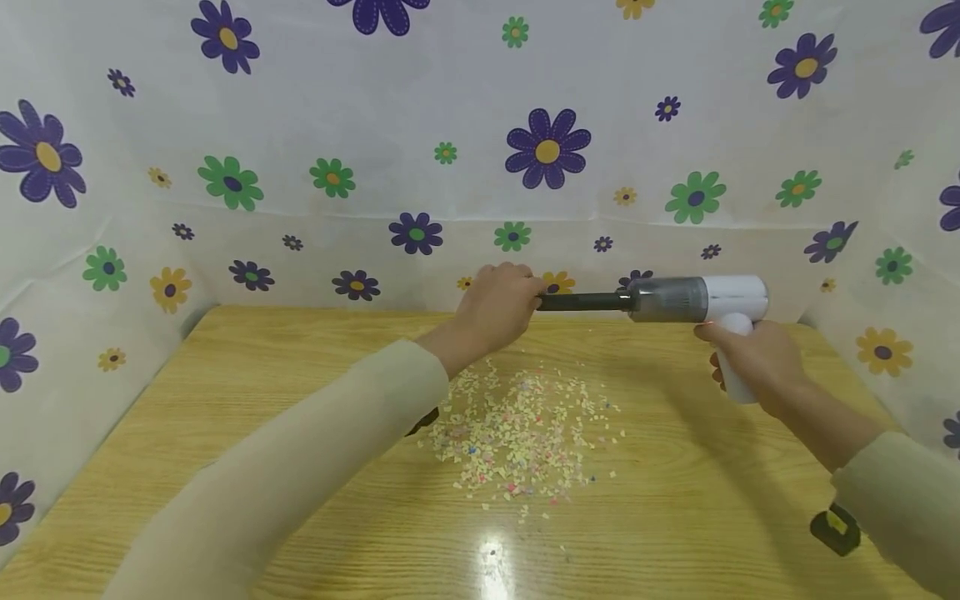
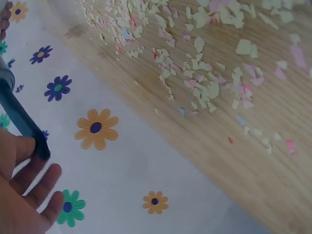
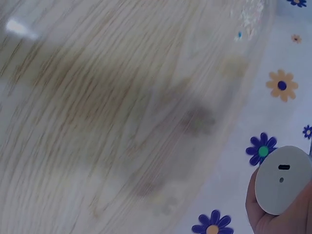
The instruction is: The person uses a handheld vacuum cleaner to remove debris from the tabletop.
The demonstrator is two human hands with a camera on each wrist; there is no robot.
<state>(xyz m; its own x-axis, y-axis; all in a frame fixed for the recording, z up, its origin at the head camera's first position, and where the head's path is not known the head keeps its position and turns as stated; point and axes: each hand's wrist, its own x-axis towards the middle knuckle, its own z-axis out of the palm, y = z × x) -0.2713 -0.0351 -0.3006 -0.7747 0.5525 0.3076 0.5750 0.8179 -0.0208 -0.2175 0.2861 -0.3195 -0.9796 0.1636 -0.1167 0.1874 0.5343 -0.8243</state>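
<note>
A white handheld vacuum cleaner [image 1: 735,293] with a smoky see-through dust cup [image 1: 667,299] is held level above the table's far edge. My right hand [image 1: 767,360] grips its white handle [image 1: 738,379]. In the right wrist view the round handle base [image 3: 279,187] shows a small slot. A narrow black nozzle [image 1: 588,302] points left from the vacuum. Its far end is pinched by my left hand [image 1: 497,307], thumb and fingertips around it in the left wrist view. Below, many small paper scraps [image 1: 517,442], mostly pale yellow with some pink and blue, lie scattered on the table.
The wood-grain table [image 1: 660,517] is walled by a flower-printed white cloth [image 1: 450,92] at the back and both sides. Some dark gear [image 1: 836,530] hangs under the right sleeve. A bright reflection shines near the table's front.
</note>
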